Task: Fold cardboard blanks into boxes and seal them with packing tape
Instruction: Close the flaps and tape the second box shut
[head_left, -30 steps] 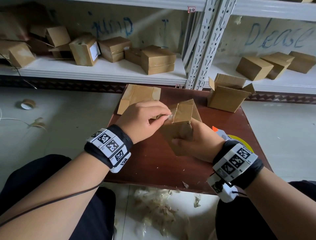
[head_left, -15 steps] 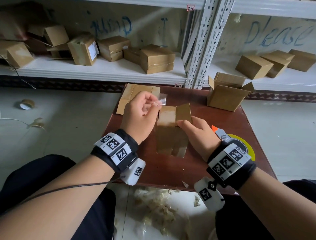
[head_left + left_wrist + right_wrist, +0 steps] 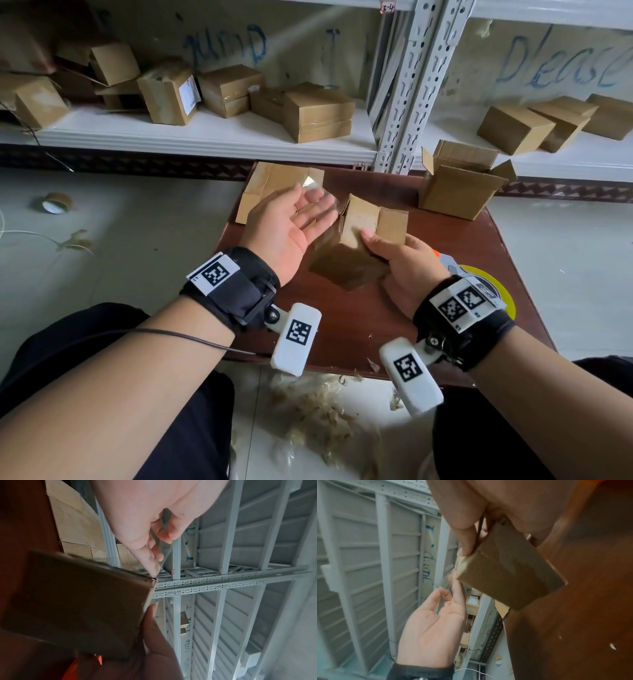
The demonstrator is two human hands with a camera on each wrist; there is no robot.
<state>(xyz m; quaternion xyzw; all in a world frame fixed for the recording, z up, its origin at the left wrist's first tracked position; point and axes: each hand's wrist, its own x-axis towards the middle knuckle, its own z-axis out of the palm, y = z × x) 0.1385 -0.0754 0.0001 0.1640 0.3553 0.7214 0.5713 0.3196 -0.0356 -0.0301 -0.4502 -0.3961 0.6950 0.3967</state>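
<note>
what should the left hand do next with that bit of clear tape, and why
Probably shake or drop the clear tape scrap off to the side. The left hand is palm-up, fingers spread, with the scrap stuck to its fingertips, while the right hand grips the small box, which needs both hands to go on.

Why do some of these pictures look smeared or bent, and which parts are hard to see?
Head view: wide lens bows the shelf uprights; the left hand is slightly motion-blurred, and the clear tape on its fingers shows only as faint glare. Left wrist view: the box sits dark and soft. Right wrist view: the box is dim and its near corner smeared.
</note>
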